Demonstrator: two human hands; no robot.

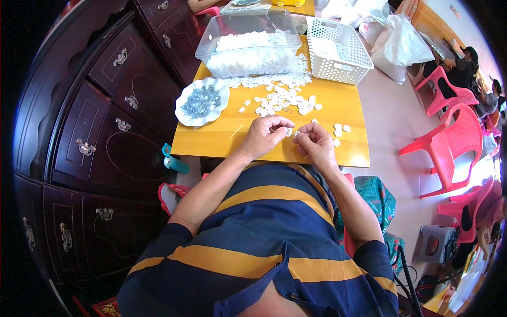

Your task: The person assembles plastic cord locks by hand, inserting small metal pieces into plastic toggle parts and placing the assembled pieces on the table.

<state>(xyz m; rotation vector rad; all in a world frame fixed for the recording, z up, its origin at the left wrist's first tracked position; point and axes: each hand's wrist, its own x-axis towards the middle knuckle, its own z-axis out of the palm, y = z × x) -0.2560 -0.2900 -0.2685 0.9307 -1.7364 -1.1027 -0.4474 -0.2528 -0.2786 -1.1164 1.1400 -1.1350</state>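
Note:
My left hand (pixel 264 136) is over the front part of the yellow table, its thumb and forefinger pinched on a small white piece (pixel 289 132). Just to its right, my right hand (pixel 316 143) pinches another small white piece (pixel 297 134). The two pieces are close together; whether they touch is too small to tell. Beyond my hands lies a loose spread of round white pieces (pixel 285 99). A few more white discs (pixel 338 127) sit to the right of my right hand. At the left, a white scalloped dish (pixel 184 114) holds many small clear or grey-blue parts.
A clear plastic bin (pixel 252 64) full of white pieces and a white perforated basket (pixel 343 74) stand at the table's (pixel 351 105) far side. Left are dark drawers and a teal bottle (pixel 176 164). Pink chairs (pixel 449 137), white bags and several people are at right.

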